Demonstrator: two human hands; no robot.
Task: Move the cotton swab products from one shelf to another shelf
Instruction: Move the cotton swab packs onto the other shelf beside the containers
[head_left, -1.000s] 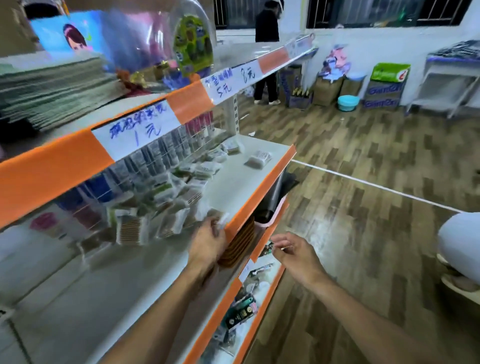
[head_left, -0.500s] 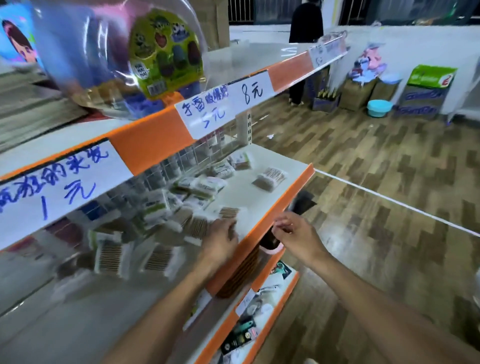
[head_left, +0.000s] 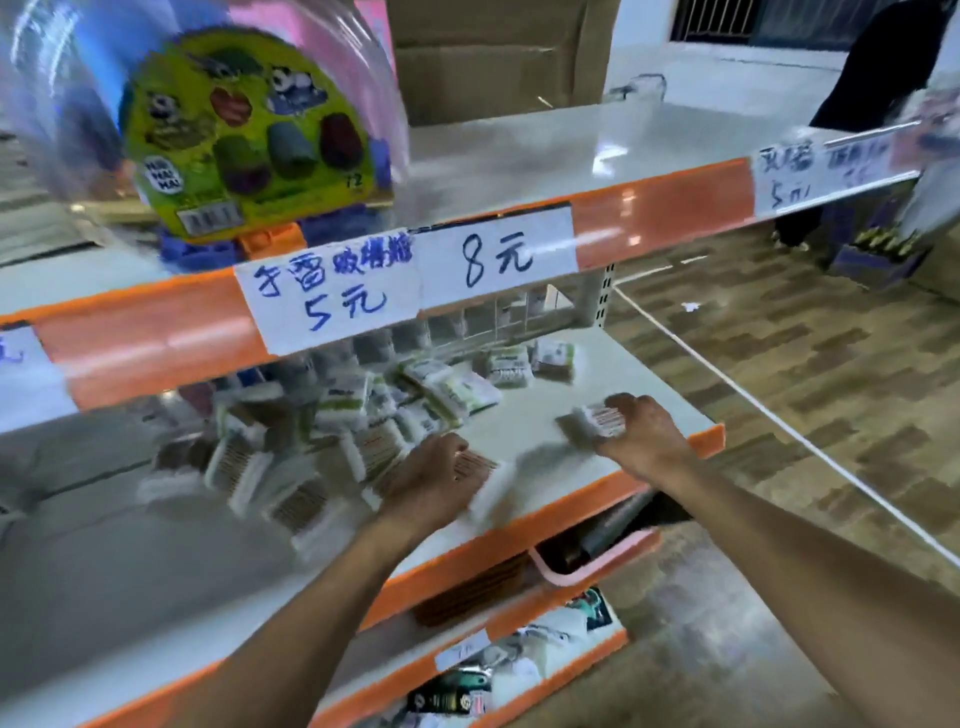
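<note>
On the far left, a heap of small clear-plastic packets of cotton swabs (head_left: 291, 457) lies loosely piled on the white metal middle shelf with an orange front lip (head_left: 540, 441), under the upper shelf's handwritten price labels (head_left: 332, 291). The packets overlap and lean on one another, so pulling one out carelessly could probably drag its neighbours forward and off the orange lip onto the lower shelves.

The left hand (head_left: 431, 478) rests at the near edge of the heap with its fingers curled over a flat swab packet (head_left: 480, 470) whose white end juts out past the thumb side; the grip looks shallow, and the slick wrapper could slip free if the hand lifts fast.

Further right, more packets with green labels (head_left: 452, 389) lie scattered toward the back. The right hand (head_left: 641, 431) pinches another swab packet (head_left: 600, 421) just above the bare shelf surface near the front corner. The whole view is motion-blurred, so how firmly either packet is held cannot be told. A hurried move with both hands full risks a drop, or a knuckle catching the upper shelf's orange edge (head_left: 660, 213).
</note>
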